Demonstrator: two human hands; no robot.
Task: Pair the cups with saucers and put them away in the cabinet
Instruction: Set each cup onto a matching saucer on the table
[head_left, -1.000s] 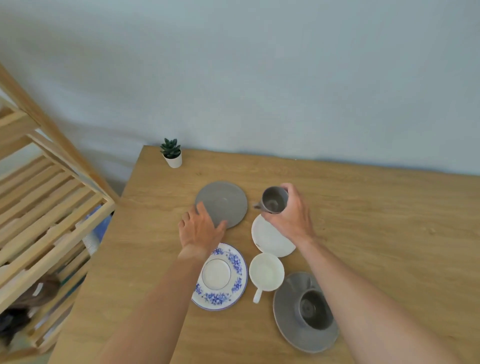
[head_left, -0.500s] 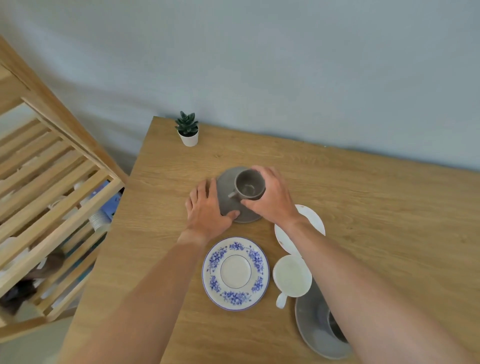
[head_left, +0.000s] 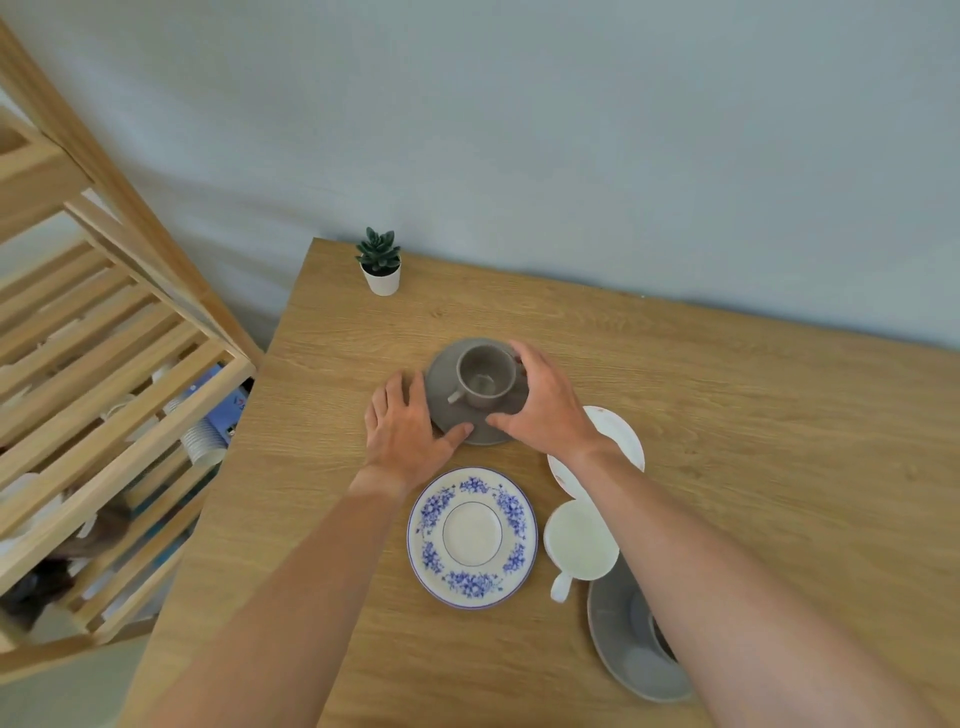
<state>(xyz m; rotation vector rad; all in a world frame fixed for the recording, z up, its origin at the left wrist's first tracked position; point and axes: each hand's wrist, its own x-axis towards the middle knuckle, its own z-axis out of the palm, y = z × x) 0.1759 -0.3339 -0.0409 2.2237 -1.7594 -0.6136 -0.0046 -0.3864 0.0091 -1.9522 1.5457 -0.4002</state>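
A grey cup stands upright on a grey saucer at the middle of the wooden table. My right hand curls round the cup's right side, thumb low over the saucer's near rim. My left hand lies flat at the saucer's left edge, thumb pressed on its front rim. Nearer me sit a bare blue-flowered saucer, a white cup and a white saucer. A second grey saucer at lower right carries a cup mostly hidden by my right forearm.
A slatted wooden cabinet stands left of the table, with white cups and other items on its lower shelves. A small potted succulent sits at the table's far left corner. A pale wall runs behind the table.
My right hand carried the grey cup left from above the white saucer and set it down on the grey saucer. My left hand stayed at that saucer's edge. The view shifted left.
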